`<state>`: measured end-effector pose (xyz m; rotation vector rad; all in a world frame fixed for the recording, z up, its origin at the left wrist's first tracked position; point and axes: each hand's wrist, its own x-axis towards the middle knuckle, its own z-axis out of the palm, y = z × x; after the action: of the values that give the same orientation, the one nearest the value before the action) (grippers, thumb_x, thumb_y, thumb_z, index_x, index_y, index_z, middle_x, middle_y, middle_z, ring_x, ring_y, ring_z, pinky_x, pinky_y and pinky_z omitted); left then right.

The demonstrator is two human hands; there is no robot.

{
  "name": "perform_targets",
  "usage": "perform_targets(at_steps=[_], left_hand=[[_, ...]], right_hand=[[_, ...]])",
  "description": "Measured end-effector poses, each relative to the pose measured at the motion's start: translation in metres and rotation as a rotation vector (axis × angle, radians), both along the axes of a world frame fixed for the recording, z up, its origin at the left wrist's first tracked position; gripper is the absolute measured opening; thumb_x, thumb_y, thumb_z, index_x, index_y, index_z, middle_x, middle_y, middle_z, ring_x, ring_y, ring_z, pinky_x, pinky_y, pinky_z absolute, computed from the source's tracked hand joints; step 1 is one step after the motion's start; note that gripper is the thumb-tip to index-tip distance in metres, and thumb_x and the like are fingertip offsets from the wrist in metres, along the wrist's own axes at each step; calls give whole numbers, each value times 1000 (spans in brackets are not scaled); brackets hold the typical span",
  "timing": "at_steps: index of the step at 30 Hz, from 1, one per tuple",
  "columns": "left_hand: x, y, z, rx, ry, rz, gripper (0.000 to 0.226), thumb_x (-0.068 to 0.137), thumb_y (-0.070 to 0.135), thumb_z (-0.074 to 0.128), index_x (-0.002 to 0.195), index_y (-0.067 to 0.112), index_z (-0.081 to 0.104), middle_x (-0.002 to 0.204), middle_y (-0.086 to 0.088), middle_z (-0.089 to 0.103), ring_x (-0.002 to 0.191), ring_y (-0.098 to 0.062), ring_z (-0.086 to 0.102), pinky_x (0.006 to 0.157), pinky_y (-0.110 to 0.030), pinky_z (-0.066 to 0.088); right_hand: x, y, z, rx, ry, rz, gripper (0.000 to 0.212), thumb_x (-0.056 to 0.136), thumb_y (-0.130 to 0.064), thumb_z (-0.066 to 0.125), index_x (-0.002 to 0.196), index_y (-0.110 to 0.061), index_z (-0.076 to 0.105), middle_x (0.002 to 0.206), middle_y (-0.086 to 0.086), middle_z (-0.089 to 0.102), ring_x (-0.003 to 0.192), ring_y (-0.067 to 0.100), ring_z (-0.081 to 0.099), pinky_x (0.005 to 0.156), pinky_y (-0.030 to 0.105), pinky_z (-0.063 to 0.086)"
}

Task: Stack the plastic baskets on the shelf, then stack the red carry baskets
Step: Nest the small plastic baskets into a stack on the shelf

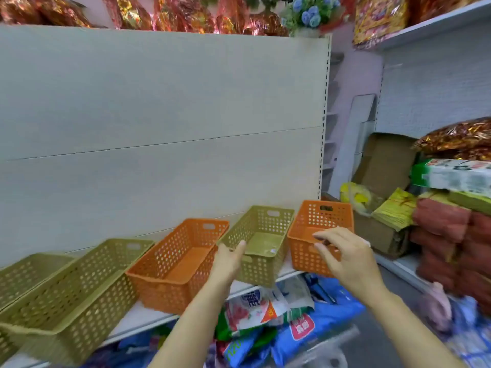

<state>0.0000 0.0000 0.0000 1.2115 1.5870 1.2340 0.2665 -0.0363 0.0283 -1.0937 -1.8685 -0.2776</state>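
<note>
Several perforated plastic baskets stand in a row on the white shelf (138,318). From the right: an orange basket (308,251), an olive basket (261,261), a second orange basket (172,272), then two olive baskets (69,296) at the left. My left hand (228,258) grips the near left corner of the olive basket second from the right, thumb on its rim. My right hand (345,256) hovers in front of the rightmost orange basket with fingers spread, holding nothing. No red carry baskets are in view.
The beige back panel (159,115) rises behind the shelf. Packaged goods in blue and white bags (279,322) fill the space below. To the right are cardboard boxes (382,166), red stacked packs (446,243) and another shelf. Foil decorations line the top.
</note>
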Motion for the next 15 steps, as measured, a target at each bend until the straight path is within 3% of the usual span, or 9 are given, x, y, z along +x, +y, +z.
perform_targets(at_steps=[2, 4, 7, 9, 12, 15], left_hand=[[6, 61, -51, -58, -163, 148, 107, 60, 77, 59, 146, 18, 35, 135, -7, 60, 116, -28, 63, 102, -47, 50], [25, 92, -76, -142, -219, 298, 122, 57, 79, 58, 153, 17, 16, 148, -14, 46, 130, -35, 53, 108, -52, 45], [65, 68, -45, -117, -168, 503, 97, 90, 46, 62, 158, 11, 2, 162, -19, 24, 147, -39, 29, 119, -54, 27], [69, 79, -51, -6, -184, 633, 81, 91, 26, 57, 157, 17, 11, 158, -19, 33, 140, -42, 39, 114, -59, 33], [64, 120, -90, 161, -380, 799, 73, 83, 22, 40, 152, 35, 22, 149, -12, 48, 128, -39, 53, 106, -57, 45], [94, 93, -32, 308, -543, 824, 69, 93, 6, 33, 158, 25, 23, 155, -9, 43, 132, -32, 51, 111, -51, 43]], right_hand=[[12, 12, -9, -29, 9, -53, 28, 90, -37, 52, 99, -18, 71, 95, -5, 67, 89, 16, 62, 76, 25, 44], [26, 30, -28, -51, -5, -96, 31, 90, -37, 48, 99, -17, 71, 95, -3, 68, 89, 19, 62, 76, 26, 43], [51, 53, -51, -38, -24, -138, 34, 90, -36, 47, 101, -16, 71, 98, -1, 69, 91, 22, 63, 80, 28, 42], [66, 65, -65, -43, -22, -149, 41, 94, -42, 42, 106, -15, 71, 104, 0, 70, 98, 22, 63, 86, 32, 46], [79, 80, -82, -32, -12, -69, 48, 98, -43, 38, 116, -11, 69, 119, 1, 66, 116, 15, 54, 101, 32, 43], [88, 92, -96, -9, -10, -11, 42, 93, -34, 47, 120, -9, 68, 123, -1, 63, 123, 13, 46, 112, 28, 29]])
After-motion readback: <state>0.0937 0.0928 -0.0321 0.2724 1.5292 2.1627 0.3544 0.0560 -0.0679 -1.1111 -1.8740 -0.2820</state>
